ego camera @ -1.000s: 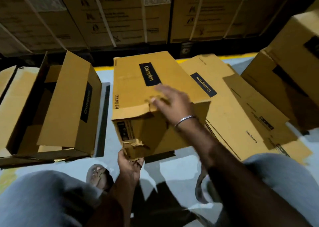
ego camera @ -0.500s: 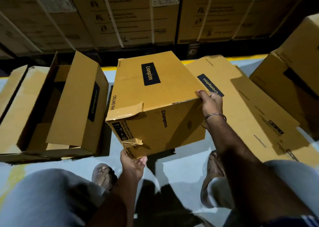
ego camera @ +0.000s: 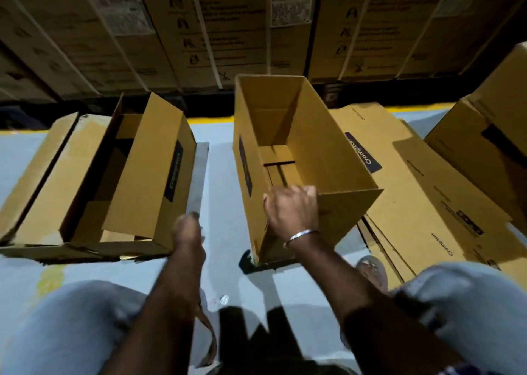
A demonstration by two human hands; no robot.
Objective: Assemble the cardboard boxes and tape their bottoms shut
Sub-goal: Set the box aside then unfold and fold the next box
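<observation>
A brown Crompton cardboard box (ego camera: 328, 152) stands upright on the grey floor in the middle, its open top facing me and folded bottom flaps visible inside. My right hand (ego camera: 292, 208), with a metal bangle on the wrist, grips the box's near rim, fingers curled over the edge. My left hand (ego camera: 186, 228) is blurred and hangs over the floor to the left of that box, touching nothing and holding nothing that I can see.
Another open box (ego camera: 148, 169) lies at the left. A stack of flattened boxes (ego camera: 422, 203) lies at the right, with an assembled box (ego camera: 490, 135) beyond it. Strapped cartons (ego camera: 228, 27) wall off the back. My knees (ego camera: 71, 323) frame the bottom.
The box was turned from lying on its side in both hands to standing open-top-up on the floor. My left hand let go of its corner; my right hand moved to the near rim.
</observation>
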